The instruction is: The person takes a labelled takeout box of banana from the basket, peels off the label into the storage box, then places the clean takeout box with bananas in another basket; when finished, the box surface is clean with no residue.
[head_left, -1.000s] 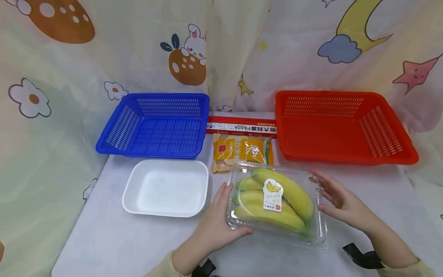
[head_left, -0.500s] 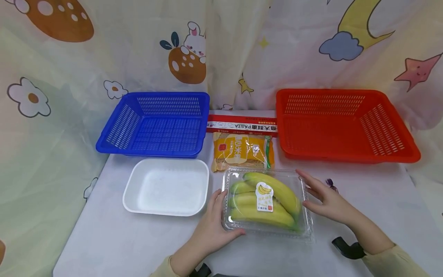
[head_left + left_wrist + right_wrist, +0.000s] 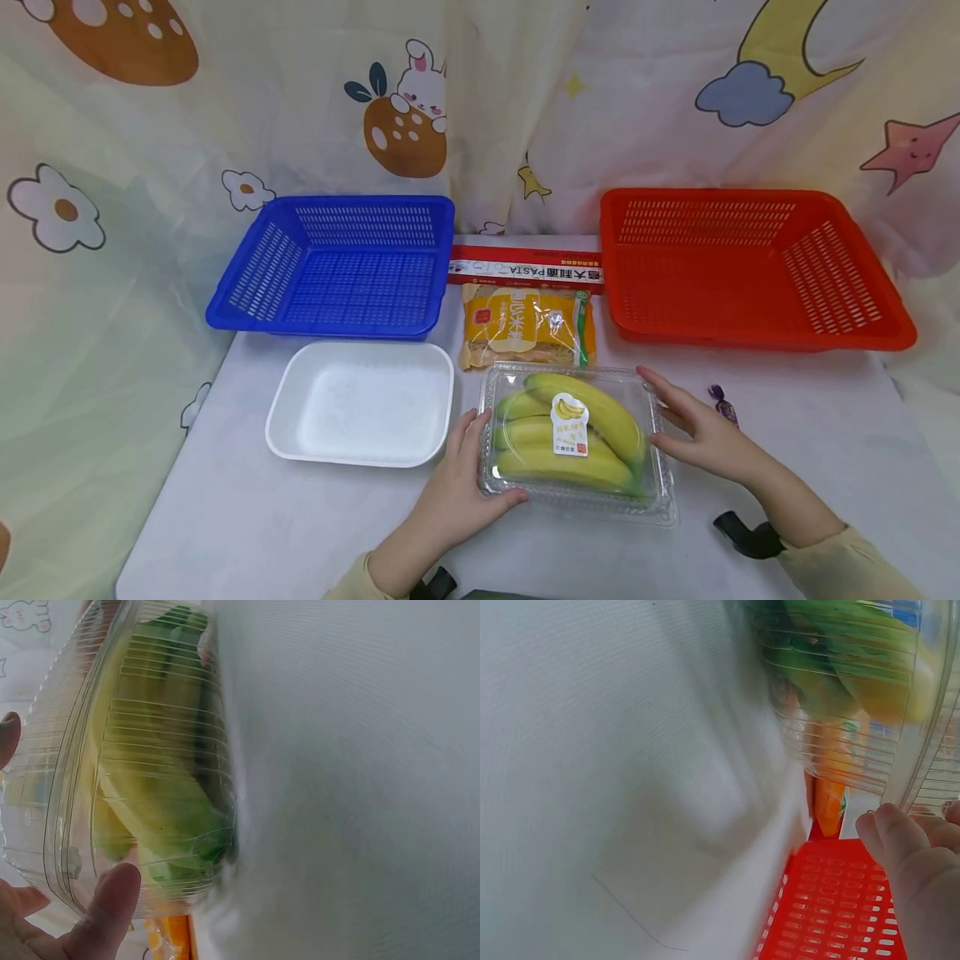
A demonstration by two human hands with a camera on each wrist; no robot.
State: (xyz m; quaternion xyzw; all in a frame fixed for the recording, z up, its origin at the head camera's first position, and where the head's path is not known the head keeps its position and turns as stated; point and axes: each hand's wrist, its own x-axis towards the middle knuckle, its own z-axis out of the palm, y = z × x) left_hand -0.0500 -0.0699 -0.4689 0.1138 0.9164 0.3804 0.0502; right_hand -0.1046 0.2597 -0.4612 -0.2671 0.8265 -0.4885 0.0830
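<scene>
A clear plastic box of bananas (image 3: pixel 525 492), with a white label on its lid, lies on the white table in the head view. Holding its left end is my left hand (image 3: pixel 461 492), fingers along the side and thumb at the front corner. My right hand (image 3: pixel 701 433) holds the opposite end, fingertips at the back right corner and thumb on the right edge. Close up, the left thumb (image 3: pixel 109 907) presses by the ribbed wall, and the right fingertips (image 3: pixel 896 832) meet the rim.
Behind the box lie a yellow food packet (image 3: pixel 528 325) and a red pasta pack (image 3: pixel 525 267). A blue basket (image 3: pixel 330 292), a white tray (image 3: pixel 360 404) and a red basket (image 3: pixel 697 292) flank them. A purple-wrapped candy (image 3: pixel 723 407) lies beyond my right hand.
Both hands have brought the banana box slightly left and down, and it has straightened. The candy behind my right hand has come into fuller view. In the last half second it barely moves.
</scene>
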